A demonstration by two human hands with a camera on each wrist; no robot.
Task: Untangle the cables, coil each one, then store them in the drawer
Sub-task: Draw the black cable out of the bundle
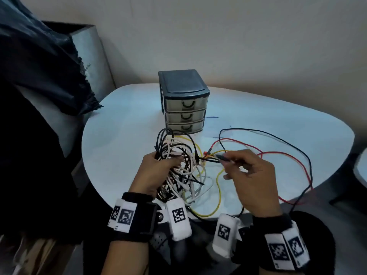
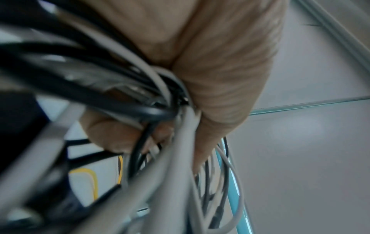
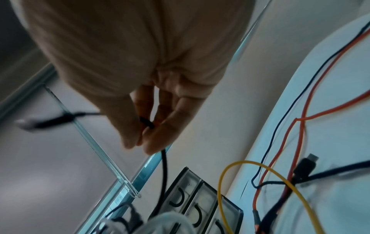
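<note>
Early untangling. The cable tangle [image 1: 178, 167], on the tabletop [image 1: 123, 135] before the shut drawer unit [image 1: 183, 102], is gripped by the left hand [image 1: 156, 173]. One black cable [image 3: 163, 171] is pinched, seemingly near its plug, by the right hand [image 1: 252, 175]. Nothing coiled or stored.

White and black cables [image 1: 176, 165] tangle, yellow [image 1: 219, 187], red [image 1: 278, 155] and black [image 1: 278, 137] leads trail across a pale blue table [image 1: 123, 135], dark grey drawers [image 1: 183, 100] behind.
</note>
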